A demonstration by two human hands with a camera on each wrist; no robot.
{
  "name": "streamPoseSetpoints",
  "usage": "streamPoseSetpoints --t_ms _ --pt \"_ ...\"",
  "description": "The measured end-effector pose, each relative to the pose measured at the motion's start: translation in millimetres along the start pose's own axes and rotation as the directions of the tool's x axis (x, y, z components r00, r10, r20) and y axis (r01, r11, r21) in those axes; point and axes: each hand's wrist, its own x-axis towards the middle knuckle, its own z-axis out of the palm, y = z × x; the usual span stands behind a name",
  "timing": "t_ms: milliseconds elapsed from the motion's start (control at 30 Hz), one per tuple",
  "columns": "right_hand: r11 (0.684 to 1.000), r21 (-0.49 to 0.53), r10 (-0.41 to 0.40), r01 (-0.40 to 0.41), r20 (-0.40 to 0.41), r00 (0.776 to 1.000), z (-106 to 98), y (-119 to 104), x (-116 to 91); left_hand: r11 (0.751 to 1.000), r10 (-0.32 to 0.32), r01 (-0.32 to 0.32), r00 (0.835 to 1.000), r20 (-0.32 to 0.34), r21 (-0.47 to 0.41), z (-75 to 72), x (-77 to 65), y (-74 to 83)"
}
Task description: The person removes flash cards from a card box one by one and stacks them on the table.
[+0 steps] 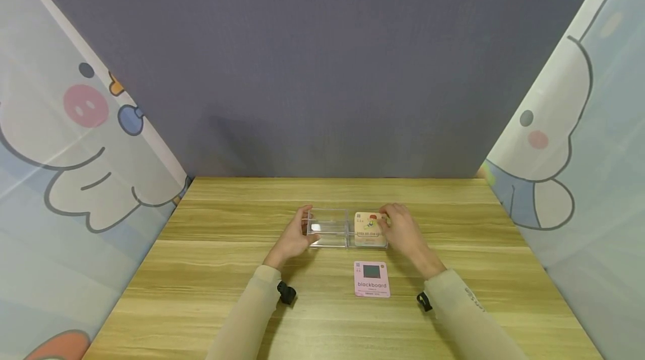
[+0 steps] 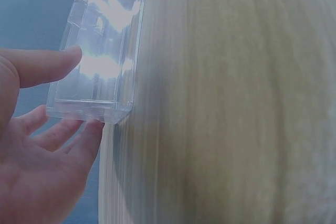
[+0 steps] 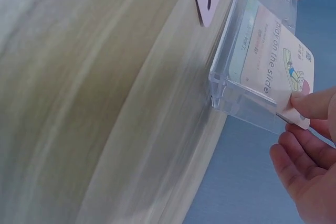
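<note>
A clear plastic box (image 1: 327,233) with two compartments lies on the table. My left hand (image 1: 294,239) grips its left end, the thumb (image 2: 50,66) over the front side and the fingers at the end wall. At the right compartment, my right hand (image 1: 407,239) pinches the edge of a cream card (image 3: 289,56) reading "play on the slide". Part of that card sits inside the compartment while its picture end sticks out over the wall. A pink card (image 1: 372,287) with the word "blackboard" lies flat in front of the box.
The wood-grain table (image 1: 201,270) ends at a dark grey wall panel (image 1: 322,80) behind. Cartoon-printed curtains (image 1: 40,237) hang at both sides. A black strap piece (image 1: 286,293) sits by each sleeve.
</note>
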Motion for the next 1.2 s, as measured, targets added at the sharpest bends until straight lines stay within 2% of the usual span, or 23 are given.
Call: streamPoseSetpoints --t_ms 433,667,1200 --pt "1.000 -0.019 -0.008 0.008 -0.013 1.000 -1.2 -2.4 1.4 1.000 -0.021 0.021 1.000 0.014 0.011 -1.8 -1.6 2.3" --pt "1.000 -0.026 0.004 -0.005 -0.039 0.999 -1.6 -4.3 2.2 1.000 -0.002 0.002 1.000 0.003 0.007 -1.2 -1.4 1.7" --pt "0.995 0.090 0.058 -0.049 -0.094 0.994 -2.0 -8.4 1.8 1.000 0.000 0.000 1.000 0.003 0.011 0.4 -0.3 0.7"
